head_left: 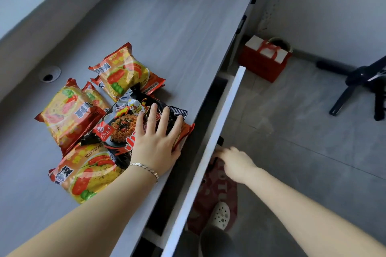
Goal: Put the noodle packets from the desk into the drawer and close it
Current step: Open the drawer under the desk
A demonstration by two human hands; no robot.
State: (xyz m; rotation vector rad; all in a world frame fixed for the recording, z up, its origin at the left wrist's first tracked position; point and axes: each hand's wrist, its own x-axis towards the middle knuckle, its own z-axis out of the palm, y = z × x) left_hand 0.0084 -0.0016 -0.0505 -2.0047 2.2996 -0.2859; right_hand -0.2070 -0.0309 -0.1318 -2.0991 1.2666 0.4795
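Several red and yellow noodle packets (125, 71) lie in a loose pile on the grey desk (177, 23), with a black noodle packet (123, 123) on top near the desk's front edge. My left hand (156, 142) rests flat on the black packet, fingers spread. Below the desk edge the drawer (221, 110) is partly pulled out, its white front tilted away and its dark inside showing. My right hand (234, 162) is curled over the drawer's black handle at the front panel.
A round cable hole (49, 74) sits in the desk at the left. On the tiled floor stand a red gift bag (265, 58) and black tripod legs (359, 87). My foot in a white clog (219, 215) is below the drawer.
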